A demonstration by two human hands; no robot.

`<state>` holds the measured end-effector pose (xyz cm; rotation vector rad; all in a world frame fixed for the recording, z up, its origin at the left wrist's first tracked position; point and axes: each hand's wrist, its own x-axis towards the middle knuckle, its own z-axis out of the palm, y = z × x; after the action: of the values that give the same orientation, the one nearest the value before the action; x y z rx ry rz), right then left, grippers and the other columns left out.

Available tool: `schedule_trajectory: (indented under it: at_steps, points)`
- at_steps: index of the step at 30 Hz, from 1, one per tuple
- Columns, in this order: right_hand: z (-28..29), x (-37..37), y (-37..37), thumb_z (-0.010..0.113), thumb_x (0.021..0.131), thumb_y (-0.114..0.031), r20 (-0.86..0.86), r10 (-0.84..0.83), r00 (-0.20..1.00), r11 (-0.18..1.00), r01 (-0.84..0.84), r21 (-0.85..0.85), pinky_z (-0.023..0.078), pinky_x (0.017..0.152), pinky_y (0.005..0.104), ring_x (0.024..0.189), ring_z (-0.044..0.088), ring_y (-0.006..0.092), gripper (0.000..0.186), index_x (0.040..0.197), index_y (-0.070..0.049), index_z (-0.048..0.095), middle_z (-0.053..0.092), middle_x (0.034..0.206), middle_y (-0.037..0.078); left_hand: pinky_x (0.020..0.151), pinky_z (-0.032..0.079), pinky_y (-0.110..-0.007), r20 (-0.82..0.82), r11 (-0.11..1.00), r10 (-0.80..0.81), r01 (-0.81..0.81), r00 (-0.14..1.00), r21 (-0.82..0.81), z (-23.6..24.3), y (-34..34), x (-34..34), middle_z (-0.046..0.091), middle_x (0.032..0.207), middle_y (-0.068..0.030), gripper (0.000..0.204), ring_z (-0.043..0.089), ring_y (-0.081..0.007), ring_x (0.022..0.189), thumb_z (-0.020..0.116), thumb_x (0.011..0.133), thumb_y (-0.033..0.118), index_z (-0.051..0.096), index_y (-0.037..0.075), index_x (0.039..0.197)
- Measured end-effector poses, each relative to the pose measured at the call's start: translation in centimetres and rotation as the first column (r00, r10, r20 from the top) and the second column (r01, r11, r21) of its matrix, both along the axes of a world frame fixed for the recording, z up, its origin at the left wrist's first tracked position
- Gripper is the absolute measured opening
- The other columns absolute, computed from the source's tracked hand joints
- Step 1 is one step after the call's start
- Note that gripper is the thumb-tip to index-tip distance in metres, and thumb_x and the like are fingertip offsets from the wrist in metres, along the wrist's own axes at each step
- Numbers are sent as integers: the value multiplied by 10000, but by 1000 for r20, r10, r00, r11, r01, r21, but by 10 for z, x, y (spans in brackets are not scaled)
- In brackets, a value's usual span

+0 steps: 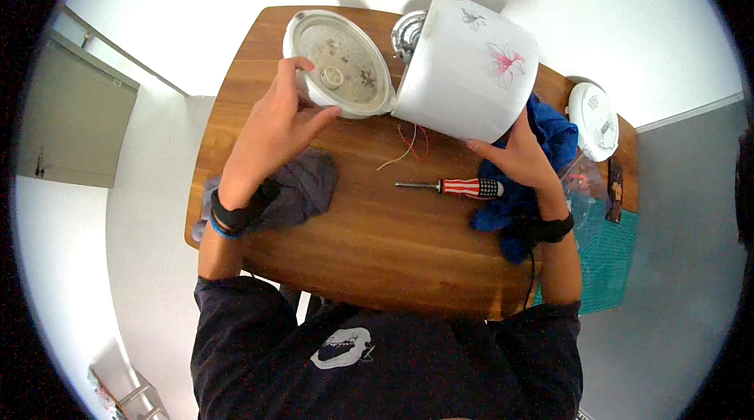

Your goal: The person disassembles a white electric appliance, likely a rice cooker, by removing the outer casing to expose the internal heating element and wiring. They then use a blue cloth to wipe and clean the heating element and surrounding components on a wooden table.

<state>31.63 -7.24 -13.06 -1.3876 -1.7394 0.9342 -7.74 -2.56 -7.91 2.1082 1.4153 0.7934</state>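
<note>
White cooker body (479,66), flower print on its side, is tipped over on the far half of the counter (361,247), right of middle; white oval cover (342,66) just left of it, meeting it at the near corner. Left hand (271,133): fingers parted wide, index at the cover's left rim, thumb at the near rim; can't tell if that's a real pinch or just a touch. Right hand (522,157): thumb on the body's near edge, other fingers mostly tucked behind its right end, so I've got hold there, grip about as wide as that corner. Main risk, I'd say: red and white wires (407,153) trail out near the joint; pulling cover and body apart could strain or snap them. Body's curved, so if my right grip slackens it could roll and pinch them, or knock the metal part (408,33) at its far left. Screwdriver (467,187) lies just nearer than the body, could get bumped. Orientation: body's barrel axis runs roughly left-right, right end slightly nearer; straight-rimmed end faces left toward the cover, rounded end right. Cover's long axis slants far-left to near-right, stained face up.
</note>
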Motion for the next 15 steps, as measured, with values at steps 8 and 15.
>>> schedule_trajectory:
  at_steps: [8,15]
  points:
    - [7,13,-6,896,913,-190,171,1,985,998,10,-61,363,1268,410,1519,476,317,894,1615,40,392,509,1628,229,795,575,-532,-389,992,-105,71,915,-102,6,-18,-39,767,963,-241,608,746,-452,949,739,1030,406,561,19,1465]
    - [10,14,-4,877,930,-181,223,60,973,996,-45,-72,377,1258,414,1503,502,328,814,1586,34,445,553,1594,226,817,582,-556,-519,983,-97,164,849,86,41,-18,-6,763,899,-248,460,749,-457,889,653,1068,450,711,49,1285]
